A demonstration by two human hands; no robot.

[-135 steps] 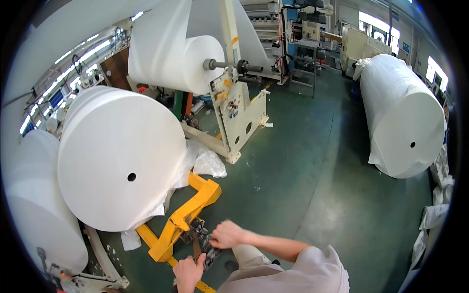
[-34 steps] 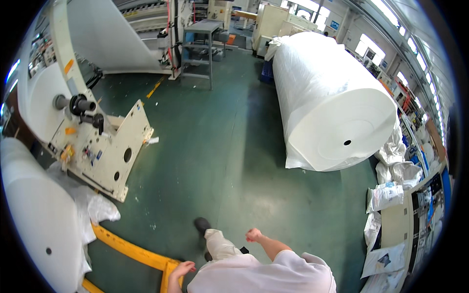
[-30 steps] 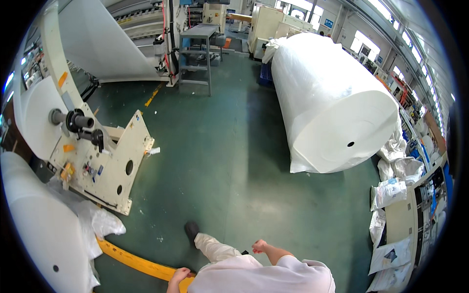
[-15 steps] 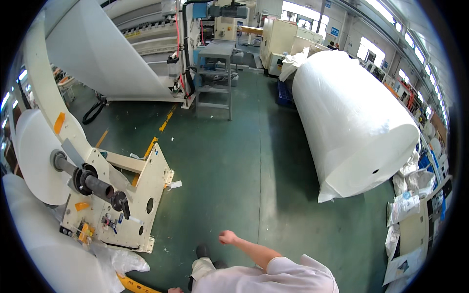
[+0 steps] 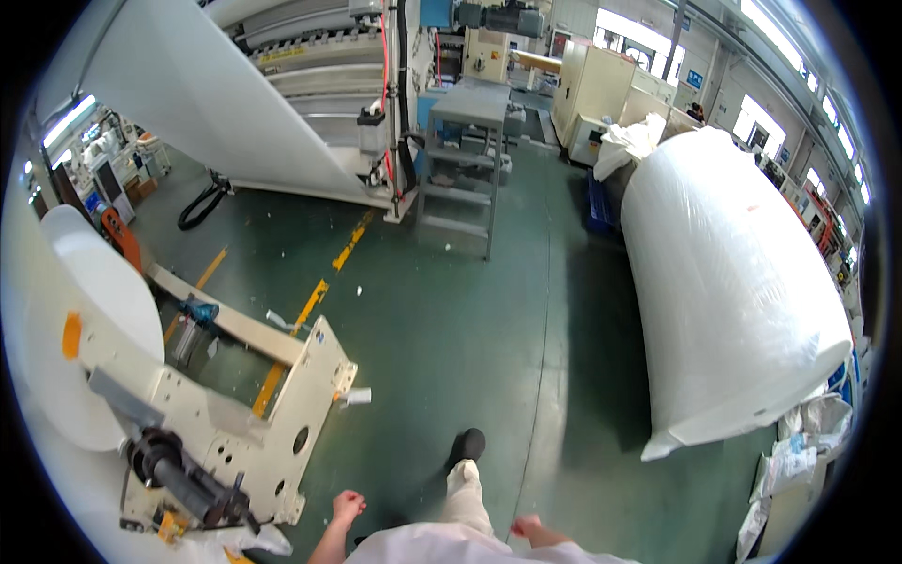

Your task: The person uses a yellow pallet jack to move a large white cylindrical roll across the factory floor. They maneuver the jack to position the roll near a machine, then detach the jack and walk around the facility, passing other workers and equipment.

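Observation:
My left hand (image 5: 349, 508) hangs low in front of my body with its fingers curled in and nothing visible in it. It is nearest to the cream metal stand (image 5: 310, 428), apart from it. On that stand are a dark shaft (image 5: 178, 479) and a white roll (image 5: 108, 310). My right hand (image 5: 528, 526) is close to my body above the green floor, touching nothing that I can see. It is small and blurred, so its fingers do not show clearly. One of my feet (image 5: 467, 445) is stretched forward on the floor.
A large wrapped white roll (image 5: 733, 291) lies to the right, with bags (image 5: 785, 461) beside it. Grey metal steps (image 5: 470, 103) stand ahead by a machine carrying a wide white sheet (image 5: 216, 103). A yellow floor line (image 5: 315, 301) runs past the stand.
My right hand has swung back toward my body, while my left has come forward into view. The stand and steps sit lower in the picture, and one foot has stepped ahead.

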